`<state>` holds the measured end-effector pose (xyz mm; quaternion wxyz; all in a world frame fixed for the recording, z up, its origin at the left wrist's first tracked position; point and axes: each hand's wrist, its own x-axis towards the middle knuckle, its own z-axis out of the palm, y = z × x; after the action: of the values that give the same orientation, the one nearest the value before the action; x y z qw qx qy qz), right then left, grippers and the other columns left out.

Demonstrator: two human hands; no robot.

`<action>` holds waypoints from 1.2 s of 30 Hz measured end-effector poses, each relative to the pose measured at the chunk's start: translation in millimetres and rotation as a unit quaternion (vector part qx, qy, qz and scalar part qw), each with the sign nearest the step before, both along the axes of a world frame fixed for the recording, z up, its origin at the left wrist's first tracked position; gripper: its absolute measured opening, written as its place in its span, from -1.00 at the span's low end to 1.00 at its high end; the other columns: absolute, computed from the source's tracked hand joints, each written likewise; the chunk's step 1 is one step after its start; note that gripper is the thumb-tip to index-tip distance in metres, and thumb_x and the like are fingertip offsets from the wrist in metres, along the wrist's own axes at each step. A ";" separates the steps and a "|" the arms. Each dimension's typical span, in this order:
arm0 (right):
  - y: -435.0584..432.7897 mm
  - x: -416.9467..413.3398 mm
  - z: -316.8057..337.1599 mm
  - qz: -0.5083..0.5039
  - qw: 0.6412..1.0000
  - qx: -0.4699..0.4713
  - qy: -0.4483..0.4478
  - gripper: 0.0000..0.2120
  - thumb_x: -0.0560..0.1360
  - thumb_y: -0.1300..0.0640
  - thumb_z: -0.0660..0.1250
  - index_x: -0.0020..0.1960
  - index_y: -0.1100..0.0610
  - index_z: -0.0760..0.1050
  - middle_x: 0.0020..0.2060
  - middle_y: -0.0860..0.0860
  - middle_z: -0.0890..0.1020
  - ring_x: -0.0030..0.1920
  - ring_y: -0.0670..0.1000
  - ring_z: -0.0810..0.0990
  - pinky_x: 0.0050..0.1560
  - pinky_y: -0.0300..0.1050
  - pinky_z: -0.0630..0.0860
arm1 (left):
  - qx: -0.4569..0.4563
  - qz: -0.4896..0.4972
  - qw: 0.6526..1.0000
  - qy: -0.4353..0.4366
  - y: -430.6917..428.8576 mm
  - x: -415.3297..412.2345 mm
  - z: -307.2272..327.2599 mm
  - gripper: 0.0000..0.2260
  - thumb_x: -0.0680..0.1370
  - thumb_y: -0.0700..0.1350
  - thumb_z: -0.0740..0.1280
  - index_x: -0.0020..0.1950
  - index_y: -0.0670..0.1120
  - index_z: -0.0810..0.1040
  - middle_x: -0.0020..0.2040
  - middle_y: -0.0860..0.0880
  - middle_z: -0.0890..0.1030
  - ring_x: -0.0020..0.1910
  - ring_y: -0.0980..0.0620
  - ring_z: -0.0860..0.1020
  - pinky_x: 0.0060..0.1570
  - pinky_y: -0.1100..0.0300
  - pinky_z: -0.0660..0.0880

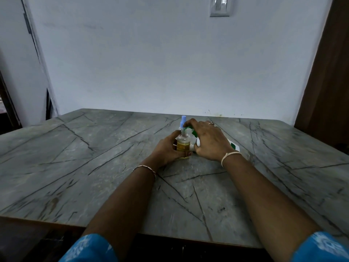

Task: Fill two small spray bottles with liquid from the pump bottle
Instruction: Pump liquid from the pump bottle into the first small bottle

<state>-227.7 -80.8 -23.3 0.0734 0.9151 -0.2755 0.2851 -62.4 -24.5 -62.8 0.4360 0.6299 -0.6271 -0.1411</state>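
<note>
Hands meet at mid-table: L hand (169,149) wraps fingers & thumb round a small spray bottle (183,145), clear plastic, standing upright on the grey veined table (94,167), yellow liquid reaching most of the way up its body, threaded neck uncapped. R hand (209,142) curls over the pump bottle (234,146), white w/ green markings; its body shows from under the palm near the wrist and leans in toward the small one. R fingers arch over the green pump head (188,128), which sits right at the open neck. Whether they are pressing the pump can't be told. A blue spray top (183,121) rises just behind the neck; what it's fixed to is hidden behind bottle & fingers. Ring (211,123) on R hand, pale thread band (229,156) on R wrist, thin metal bracelet (146,168) on L wrist; blue patterned sleeves (90,250) at the bottom edge. Background: plain pale wall (170,63), white switch plate (219,6) at top, brown wood panel (328,82) at right
</note>
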 end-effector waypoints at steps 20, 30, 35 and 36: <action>-3.1 0.9 -1.9 -0.028 0.999 -0.039 0.021 -0.31 0.40 0.04 0.39 0.45 -0.11 0.18 0.03 0.04 0.54 0.14 0.13 0.46 0.12 0.07 0.47 | -0.006 0.002 1.000 -0.019 -3.6 4.0 -3.1 -0.30 0.34 0.02 0.55 0.40 0.11 0.31 0.13 0.03 0.60 -0.02 0.10 0.59 -0.01 0.30 0.49; -1.0 0.6 -1.8 -0.040 0.998 -0.045 0.029 -0.33 0.41 0.05 0.37 0.46 -0.09 0.19 0.06 0.06 0.54 0.17 0.14 0.46 0.14 0.07 0.43 | -0.014 0.003 1.000 -0.017 -4.4 4.9 -4.8 -0.30 0.32 0.04 0.56 0.39 0.14 0.32 0.12 0.04 0.61 -0.02 0.12 0.59 0.00 0.28 0.52; -2.0 2.9 -2.2 -0.043 0.997 -0.057 0.021 -0.34 0.39 0.07 0.36 0.43 -0.08 0.21 0.06 0.05 0.54 0.16 0.13 0.46 0.12 0.07 0.45 | -0.018 -0.009 1.000 0.005 -4.6 5.6 -6.8 -0.32 0.31 0.01 0.57 0.36 0.17 0.34 0.08 0.03 0.64 -0.01 0.11 0.63 0.11 0.13 0.55; -2.4 2.2 -3.4 -0.043 0.997 -0.061 0.021 -0.34 0.39 0.06 0.36 0.44 -0.09 0.20 0.05 0.05 0.54 0.15 0.13 0.47 0.11 0.07 0.45 | -0.019 -0.008 1.000 0.003 -4.2 5.5 -6.4 -0.31 0.31 0.02 0.56 0.36 0.18 0.33 0.09 0.04 0.64 -0.01 0.13 0.62 0.10 0.16 0.55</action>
<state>-225.5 -83.2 -26.7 0.1474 0.9021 -0.2945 0.2787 -56.9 -28.8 -69.1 0.4485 0.6164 -0.6331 -0.1343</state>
